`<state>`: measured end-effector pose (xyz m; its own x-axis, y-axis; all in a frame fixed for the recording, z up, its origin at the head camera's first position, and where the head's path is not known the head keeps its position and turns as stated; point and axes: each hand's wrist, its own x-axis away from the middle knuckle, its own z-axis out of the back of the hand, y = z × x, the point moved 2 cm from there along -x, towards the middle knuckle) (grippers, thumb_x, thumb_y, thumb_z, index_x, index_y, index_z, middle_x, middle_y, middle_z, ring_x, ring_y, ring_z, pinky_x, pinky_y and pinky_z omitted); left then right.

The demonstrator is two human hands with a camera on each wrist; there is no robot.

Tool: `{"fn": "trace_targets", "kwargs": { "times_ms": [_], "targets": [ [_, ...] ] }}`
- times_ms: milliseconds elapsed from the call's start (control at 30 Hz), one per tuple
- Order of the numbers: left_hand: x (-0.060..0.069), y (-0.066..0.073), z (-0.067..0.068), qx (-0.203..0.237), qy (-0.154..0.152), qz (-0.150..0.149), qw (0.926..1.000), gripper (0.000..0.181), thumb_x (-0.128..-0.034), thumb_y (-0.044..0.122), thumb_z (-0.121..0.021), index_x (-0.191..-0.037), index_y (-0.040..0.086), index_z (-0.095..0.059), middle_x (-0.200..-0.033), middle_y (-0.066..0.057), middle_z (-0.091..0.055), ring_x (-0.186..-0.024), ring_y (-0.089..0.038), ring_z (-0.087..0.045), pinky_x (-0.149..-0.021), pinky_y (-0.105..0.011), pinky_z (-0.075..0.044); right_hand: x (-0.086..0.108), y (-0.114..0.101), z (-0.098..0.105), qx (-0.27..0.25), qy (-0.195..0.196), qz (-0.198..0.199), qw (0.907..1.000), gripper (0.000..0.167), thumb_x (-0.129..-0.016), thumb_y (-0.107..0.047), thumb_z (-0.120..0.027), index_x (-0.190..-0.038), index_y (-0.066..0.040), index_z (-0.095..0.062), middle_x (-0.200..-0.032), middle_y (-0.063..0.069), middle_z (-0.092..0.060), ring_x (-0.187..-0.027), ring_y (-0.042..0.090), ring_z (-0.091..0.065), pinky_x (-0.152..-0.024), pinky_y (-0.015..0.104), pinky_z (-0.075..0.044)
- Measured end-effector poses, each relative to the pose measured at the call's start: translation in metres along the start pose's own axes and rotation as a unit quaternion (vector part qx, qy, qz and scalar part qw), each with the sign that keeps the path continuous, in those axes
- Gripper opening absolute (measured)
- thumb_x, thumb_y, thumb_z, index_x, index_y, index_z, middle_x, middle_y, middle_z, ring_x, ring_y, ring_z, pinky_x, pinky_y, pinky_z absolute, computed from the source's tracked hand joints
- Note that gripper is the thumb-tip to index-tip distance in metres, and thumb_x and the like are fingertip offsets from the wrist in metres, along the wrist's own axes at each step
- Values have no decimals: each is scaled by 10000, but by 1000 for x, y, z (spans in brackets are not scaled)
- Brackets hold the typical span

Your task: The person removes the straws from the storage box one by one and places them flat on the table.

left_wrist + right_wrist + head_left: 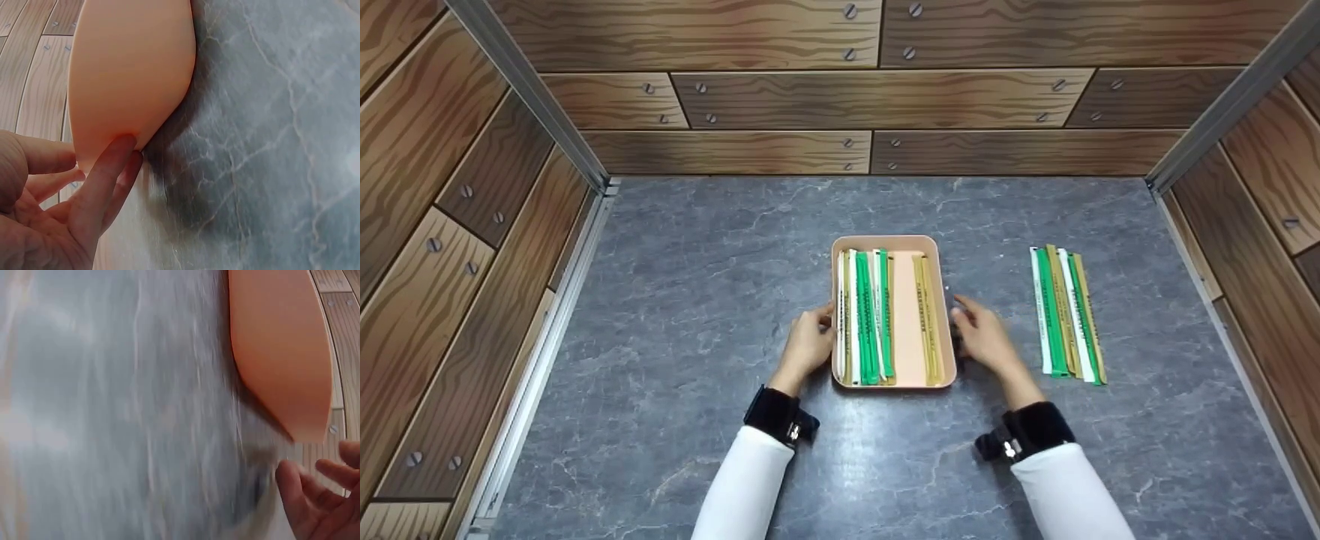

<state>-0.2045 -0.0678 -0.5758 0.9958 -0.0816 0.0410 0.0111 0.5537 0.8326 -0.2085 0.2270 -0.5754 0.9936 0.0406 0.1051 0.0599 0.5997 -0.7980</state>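
A shallow peach tray (909, 315) lies on the grey marbled surface. Inside, long thin printed wrapped sticks in white, green and gold (868, 319) line its left side, and gold ones (928, 322) lie along its right side, with bare tray floor between. My left hand (808, 341) holds the tray's left side; in the left wrist view its fingers (109, 169) touch the wall from rim to bottom edge. My right hand (984, 334) is just off the tray's right side, fingers loosely bent and holding nothing. The right wrist view shows a gap between its fingertips (288, 475) and the tray wall.
To the right of the tray, a separate row of white, green and gold wrapped sticks (1067, 315) lies on the surface. Wood-patterned panels (885, 97) enclose the back and both sides, with metal strips (540, 330) along the edges.
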Motion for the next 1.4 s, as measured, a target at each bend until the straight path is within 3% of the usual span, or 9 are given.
{"fn": "trace_targets", "kwargs": {
  "times_ms": [200,467,633,767,933,1000,1100,1267,1400],
  "targets": [
    [-2,1,2,-98,109,-57,9999,476,-874,-52,-577,-1348,-10,-572,-928,-150,-723,-816,-250,-677,-752,-394,-550,-8,-5,-20,-329,133,200,9992,453,-1005,-39,-480,-1448,39,-430,-1130,298,-611,-952,366,-631,-798,441,-531],
    [-6,1,7,-159,166,238,9995,476,-875,-42,-580,-1349,2,-573,-969,-141,-724,-830,-255,-677,-764,-386,-553,-15,-2,-28,-700,14,95,9975,509,-1008,-34,-470,-1505,-25,-360,-1112,273,-602,-985,357,-605,-860,442,-495],
    [-7,9,8,-338,242,356,9985,494,-861,-38,-596,-1351,23,-581,-1054,-150,-709,-914,-281,-677,-793,-402,-552,-18,0,-29,-904,-49,85,9959,519,-1004,-20,-466,-1511,-62,-363,-1222,303,-573,-1052,355,-590,-908,434,-480],
    [-6,21,5,-716,686,30,9951,445,-853,-11,-662,-1295,-25,-611,-1141,-172,-651,-1040,-321,-620,-889,-427,-516,-20,-2,-29,-1012,-78,117,9948,520,-1004,-18,-457,-1513,-65,-361,-1318,302,-534,-1088,357,-585,-927,438,-476],
    [0,37,-5,-1531,1182,-686,9787,459,-804,-53,-685,-1259,-61,-621,-1149,-186,-586,-1041,-338,-544,-881,-430,-487,-19,-2,-28,-1032,12,112,9946,513,-1000,-15,-467,-1503,-58,-377,-1252,302,-577,-1065,359,-594,-907,418,-483],
    [1,41,-12,-1641,1090,-888,9764,452,-800,-69,-667,-1250,-66,-624,-1133,-195,-593,-997,-329,-570,-844,-395,-510,-18,-2,-28,-1123,61,100,9936,509,-999,-16,-476,-1499,-64,-390,-1241,299,-585,-1061,360,-597,-903,416,-487],
    [0,44,-22,-1623,687,-975,9795,408,-819,-72,-644,-1227,-75,-632,-1118,-229,-618,-957,-342,-631,-800,-376,-556,-18,-1,-29,-1293,81,48,9916,503,-1003,-29,-484,-1496,-86,-405,-1287,288,-566,-1092,356,-590,-925,423,-483],
    [-2,41,-37,-2097,139,-698,9752,254,-856,-20,-626,-1101,-73,-667,-1001,-218,-633,-852,-345,-661,-729,-412,-570,-18,1,-29,-1408,13,-62,9900,496,-1011,-52,-483,-1499,-97,-404,-1385,276,-495,-1198,354,-530,-1006,445,-432],
    [-3,41,-43,-2438,53,-555,9682,162,-855,47,-678,-978,-57,-661,-960,-201,-611,-791,-350,-661,-698,-426,-568,-19,2,-28,-1532,-100,-170,9880,498,-1019,-61,-474,-1507,-105,-388,-1411,279,-466,-1246,362,-490,-1040,452,-399]
  ]
}}
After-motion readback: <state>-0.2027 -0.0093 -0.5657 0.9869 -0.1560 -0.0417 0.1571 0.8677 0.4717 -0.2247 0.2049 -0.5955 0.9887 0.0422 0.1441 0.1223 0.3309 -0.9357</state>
